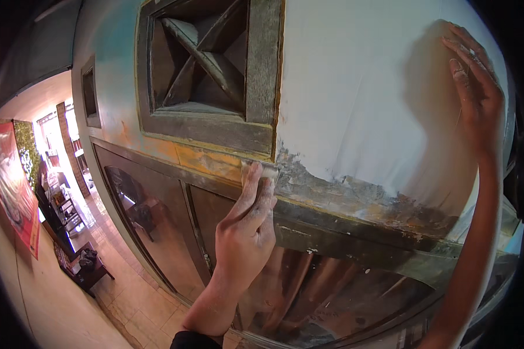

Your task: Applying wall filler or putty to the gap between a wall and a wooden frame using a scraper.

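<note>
My left hand (245,232), its fingers dusted with white, presses a small flat pale piece (266,170) against the wall just under the lower right corner of a dark wooden vent frame (215,132). The fingers hide most of that piece; it looks like a scraper blade, but I cannot be sure. Orange and grey patches (206,163) show on the strip beside it. At upper right my right hand (476,87) is raised beside the white wall (355,81), fingers stretched out and whitened, holding nothing. Whether it touches the wall I cannot tell.
Rough grey, flaking plaster (337,189) runs along the bottom of the white wall, above a dark wooden beam (361,241). Below are glazed wooden panels (151,215). At left, a tiled floor (140,320), a small dark table (90,273) and a red banner (14,186) appear.
</note>
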{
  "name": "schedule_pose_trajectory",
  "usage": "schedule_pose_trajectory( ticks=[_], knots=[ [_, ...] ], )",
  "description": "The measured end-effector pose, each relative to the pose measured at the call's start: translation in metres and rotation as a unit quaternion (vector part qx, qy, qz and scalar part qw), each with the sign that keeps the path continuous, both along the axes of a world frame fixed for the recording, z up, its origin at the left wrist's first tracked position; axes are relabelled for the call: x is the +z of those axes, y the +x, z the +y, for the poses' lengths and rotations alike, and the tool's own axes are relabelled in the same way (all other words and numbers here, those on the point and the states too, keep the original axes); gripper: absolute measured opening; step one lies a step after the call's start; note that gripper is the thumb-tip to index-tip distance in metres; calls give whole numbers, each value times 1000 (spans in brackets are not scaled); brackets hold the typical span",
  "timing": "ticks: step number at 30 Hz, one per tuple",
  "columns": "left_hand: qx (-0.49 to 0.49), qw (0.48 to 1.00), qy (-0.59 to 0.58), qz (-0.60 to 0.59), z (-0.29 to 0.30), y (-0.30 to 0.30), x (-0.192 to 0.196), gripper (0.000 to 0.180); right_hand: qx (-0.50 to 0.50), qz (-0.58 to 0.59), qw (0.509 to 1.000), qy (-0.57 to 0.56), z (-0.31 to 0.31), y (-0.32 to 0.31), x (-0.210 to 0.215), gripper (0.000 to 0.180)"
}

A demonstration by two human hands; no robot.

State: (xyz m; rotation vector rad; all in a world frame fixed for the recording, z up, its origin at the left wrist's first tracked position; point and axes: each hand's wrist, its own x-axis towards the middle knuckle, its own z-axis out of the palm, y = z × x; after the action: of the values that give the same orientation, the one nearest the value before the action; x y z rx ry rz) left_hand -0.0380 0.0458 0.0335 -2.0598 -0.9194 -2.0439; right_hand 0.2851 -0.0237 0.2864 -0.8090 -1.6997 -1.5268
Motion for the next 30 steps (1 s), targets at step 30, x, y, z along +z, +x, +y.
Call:
schedule_pose_trajectory(
  ticks=[30],
  knots=[
    [51,997,25,42,-6,5,-1,39,-3,-15,1000,18,4,6,2,33]
  ],
)
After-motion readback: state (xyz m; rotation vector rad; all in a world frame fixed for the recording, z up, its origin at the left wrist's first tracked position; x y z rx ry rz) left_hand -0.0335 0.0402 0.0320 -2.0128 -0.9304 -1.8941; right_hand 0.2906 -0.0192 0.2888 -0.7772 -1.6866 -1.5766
